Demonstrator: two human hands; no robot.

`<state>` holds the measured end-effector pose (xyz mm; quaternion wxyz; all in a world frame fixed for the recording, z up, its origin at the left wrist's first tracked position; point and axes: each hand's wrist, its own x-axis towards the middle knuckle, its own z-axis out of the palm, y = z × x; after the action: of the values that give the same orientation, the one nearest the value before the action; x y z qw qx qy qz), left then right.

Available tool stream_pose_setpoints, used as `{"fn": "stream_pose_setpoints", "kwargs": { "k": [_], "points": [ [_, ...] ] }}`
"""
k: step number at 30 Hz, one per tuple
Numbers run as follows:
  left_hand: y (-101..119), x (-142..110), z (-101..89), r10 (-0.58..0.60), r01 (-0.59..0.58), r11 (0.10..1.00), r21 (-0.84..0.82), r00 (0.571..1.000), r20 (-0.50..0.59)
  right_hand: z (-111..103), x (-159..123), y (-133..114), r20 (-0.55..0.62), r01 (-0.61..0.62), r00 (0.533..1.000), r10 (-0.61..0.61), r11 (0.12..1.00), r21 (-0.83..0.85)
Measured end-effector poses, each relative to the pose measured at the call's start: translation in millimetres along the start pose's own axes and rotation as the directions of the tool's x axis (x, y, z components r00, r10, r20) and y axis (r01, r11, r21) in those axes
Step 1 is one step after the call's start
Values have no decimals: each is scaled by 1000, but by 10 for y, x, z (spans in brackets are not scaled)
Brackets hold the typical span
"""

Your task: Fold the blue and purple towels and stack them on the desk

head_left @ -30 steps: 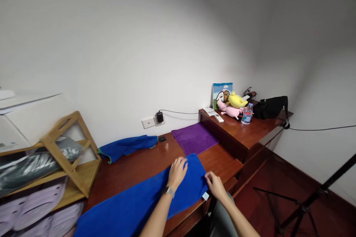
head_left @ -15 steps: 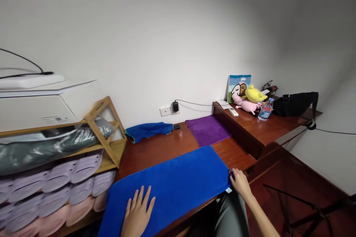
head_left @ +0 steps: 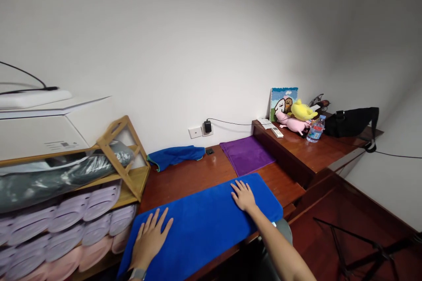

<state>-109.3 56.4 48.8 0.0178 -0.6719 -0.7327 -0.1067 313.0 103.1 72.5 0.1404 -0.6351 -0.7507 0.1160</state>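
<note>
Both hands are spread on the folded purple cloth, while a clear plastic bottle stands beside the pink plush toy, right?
No: the head view shows the left hand and right hand spread on the long blue cloth, not the folded purple cloth. The clear plastic bottle does stand beside the pink plush toy.

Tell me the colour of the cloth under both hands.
The cloth is plain bright blue, seen best in the head view.

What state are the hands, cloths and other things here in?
Left hand: open, resting on the blue cloth.
Right hand: open, resting on the blue cloth.
Blue cloth: spread flat.
Purple cloth: folded, lying flat.
Green-edged cloth: bunched up.
Black adapter: plugged in.
Bottle: upright.
Picture: propped upright.
Plush toys: lying together.
Black bag: lying down.
</note>
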Motion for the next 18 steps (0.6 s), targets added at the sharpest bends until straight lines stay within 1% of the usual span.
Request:
{"fn": "stream_pose_setpoints", "kwargs": {
  "k": [3,5,7,9,10,12,13,15,17,18],
  "points": [
    [-31,33,78,36,-35,999,-16,999,25,-93,-86,421,-4,-79,997,79,995,-56],
    [17,45,57,30,-29,999,-16,999,22,-190,-144,650,7,-120,993,121,988,-94],
    [73,54,-17,37,-37,999,-9,999,20,-284,-168,783,26,-132,990,136,984,-120],
    [104,61,-123,51,-51,999,-5,999,16,-351,-146,773,25,-143,989,148,980,-141],
    [105,65,-178,48,-48,999,-3,999,9,-365,-121,702,14,-147,989,150,978,-148],
    [78,71,-266,25,-24,1000,6,1000,-13,-335,-60,421,-11,-114,993,114,984,-139],
    [49,72,-290,14,-14,1000,14,1000,-24,-286,-31,218,-7,-59,998,59,991,-118],
    [-38,65,-288,13,-12,1000,29,999,-38,-127,14,-274,30,108,994,-107,993,-47],
    [-155,42,-231,0,1,999,32,1000,-25,86,40,-798,75,268,960,-270,963,34],
    [-219,25,-194,-12,12,999,32,1000,-8,195,50,-1041,94,317,942,-322,946,68]
  ]
}}
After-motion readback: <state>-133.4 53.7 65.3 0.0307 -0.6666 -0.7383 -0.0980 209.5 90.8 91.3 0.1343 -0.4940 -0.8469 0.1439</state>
